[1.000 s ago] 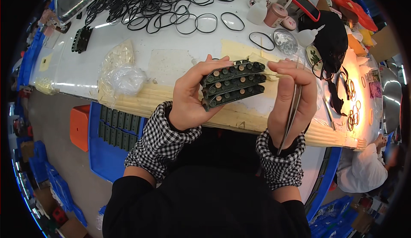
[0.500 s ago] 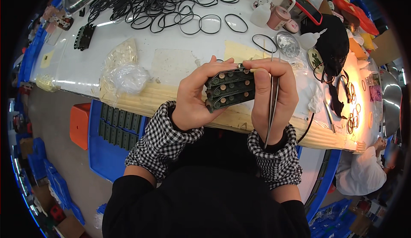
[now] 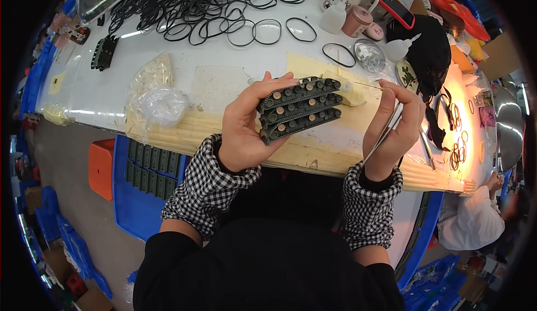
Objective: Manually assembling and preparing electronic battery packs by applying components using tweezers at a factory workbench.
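Observation:
My left hand [image 3: 246, 123] is wrapped round a stack of dark green toy tank track units [image 3: 302, 108], with rows of small wheels, a few of them tan. Their right end sticks out free over the table's front edge. To the right, apart from the stack, my right hand [image 3: 396, 126] carries metal tweezers [image 3: 386, 132] lying across its palm. Its thumb and forefinger pinch a thin, needle-like piece [image 3: 369, 85] pointing left; what exactly it is cannot be made out. A pale yellow scrap [image 3: 351, 95] lies behind the stack's right end.
Black rubber loops [image 3: 190, 8] heap at the back. A similar track unit [image 3: 104, 52] and a plastic bag [image 3: 161, 105] lie left. Cups [image 3: 357, 21], squeeze bottles and a black cap [image 3: 428, 45] crowd the right. Below left, a blue tray [image 3: 131, 207] holds green parts; another person sits at right.
My right hand has drawn away to the right from the track units, with the tweezers still in it. The right end of the stack shows now. My left hand has shifted slightly left.

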The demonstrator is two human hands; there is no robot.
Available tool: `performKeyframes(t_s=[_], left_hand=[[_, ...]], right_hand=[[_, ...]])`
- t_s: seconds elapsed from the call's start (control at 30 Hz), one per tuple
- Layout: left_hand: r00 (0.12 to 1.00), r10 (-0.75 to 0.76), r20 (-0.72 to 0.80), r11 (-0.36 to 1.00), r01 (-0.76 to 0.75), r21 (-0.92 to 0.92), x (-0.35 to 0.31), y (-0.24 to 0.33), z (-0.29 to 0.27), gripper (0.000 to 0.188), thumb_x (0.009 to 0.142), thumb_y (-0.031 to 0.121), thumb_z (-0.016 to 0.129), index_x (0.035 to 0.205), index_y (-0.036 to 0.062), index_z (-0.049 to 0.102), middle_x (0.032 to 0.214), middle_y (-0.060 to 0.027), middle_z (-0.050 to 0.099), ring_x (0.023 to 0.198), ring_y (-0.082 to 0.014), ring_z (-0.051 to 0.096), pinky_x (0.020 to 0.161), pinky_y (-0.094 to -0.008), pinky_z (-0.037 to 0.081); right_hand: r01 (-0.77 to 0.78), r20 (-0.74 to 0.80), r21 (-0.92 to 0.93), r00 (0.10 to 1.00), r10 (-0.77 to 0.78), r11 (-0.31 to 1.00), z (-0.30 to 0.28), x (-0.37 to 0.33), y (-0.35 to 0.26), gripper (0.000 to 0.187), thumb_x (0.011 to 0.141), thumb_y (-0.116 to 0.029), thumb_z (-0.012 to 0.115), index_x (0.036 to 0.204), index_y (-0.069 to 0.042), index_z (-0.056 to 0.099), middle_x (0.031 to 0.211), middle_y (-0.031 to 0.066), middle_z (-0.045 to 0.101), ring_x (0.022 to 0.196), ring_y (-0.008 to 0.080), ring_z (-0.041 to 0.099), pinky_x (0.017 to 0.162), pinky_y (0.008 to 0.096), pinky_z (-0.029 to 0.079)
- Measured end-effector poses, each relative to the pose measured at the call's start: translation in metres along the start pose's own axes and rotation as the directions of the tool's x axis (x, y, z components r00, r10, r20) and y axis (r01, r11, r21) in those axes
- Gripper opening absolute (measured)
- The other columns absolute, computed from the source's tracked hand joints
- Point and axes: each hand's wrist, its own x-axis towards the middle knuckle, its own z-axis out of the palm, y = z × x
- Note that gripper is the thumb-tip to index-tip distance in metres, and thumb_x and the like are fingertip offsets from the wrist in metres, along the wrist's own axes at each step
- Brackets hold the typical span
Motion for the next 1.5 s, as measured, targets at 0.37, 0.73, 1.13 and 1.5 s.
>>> performKeyframes(t_s=[0.37, 0.73, 1.13, 1.5], left_hand=[[0.999, -0.009, 0.045, 1.0, 0.009, 0.003, 0.0, -0.001, -0.003, 0.061, 0.075, -0.002, 0.074, 0.13, -0.0027, 0.047, 0.134, -0.0188, 0.055, 0.134, -0.0338, 0.045, 0.119, -0.0494, 0.015], [0.999, -0.042, -0.028, 0.998, 0.041, -0.048, 0.001, 0.004, 0.002, 0.054, 0.075, 0.001, 0.075, 0.126, 0.0065, 0.056, 0.123, -0.0087, 0.063, 0.129, -0.0275, 0.052, 0.119, -0.0505, 0.016], [0.999, -0.041, -0.034, 0.999, 0.04, -0.024, 0.002, 0.006, 0.002, 0.054, 0.074, 0.001, 0.075, 0.124, 0.0069, 0.057, 0.121, -0.0082, 0.064, 0.128, -0.0265, 0.053, 0.119, -0.0491, 0.016], [0.999, -0.018, 0.043, 0.999, 0.016, 0.038, -0.001, 0.003, -0.003, 0.061, 0.075, -0.001, 0.074, 0.13, -0.0013, 0.048, 0.132, -0.0185, 0.056, 0.133, -0.0316, 0.047, 0.12, -0.0481, 0.015]], right_hand=[[-0.004, -0.036, 0.129, 0.999, 0.009, 0.992, -0.003, 0.001, -0.014, 0.003, 0.086, -0.003, 0.067, 0.087, -0.002, 0.064, 0.084, 0.008, 0.067, 0.081, 0.0256, 0.057, 0.079, 0.036, 0.043], [-0.159, 0.234, 0.645, 0.972, 0.004, 0.748, 0.017, -0.013, -0.05, 0.004, 0.089, -0.002, 0.064, 0.091, -0.002, 0.061, 0.096, 0.0103, 0.07, 0.095, 0.0231, 0.058, 0.086, 0.0339, 0.048], [-0.109, 0.204, 0.606, 0.979, -0.022, 0.788, 0.02, -0.013, -0.052, 0.006, 0.089, -0.004, 0.067, 0.091, -0.002, 0.063, 0.094, 0.0091, 0.07, 0.093, 0.023, 0.058, 0.084, 0.0337, 0.048], [-0.26, 0.144, 0.484, 0.965, 0.217, 0.836, 0.002, -0.009, -0.028, 0.015, 0.1, -0.011, 0.047, 0.098, 0.001, 0.055, 0.101, 0.0168, 0.068, 0.098, 0.0199, 0.061, 0.095, 0.0345, 0.043]])
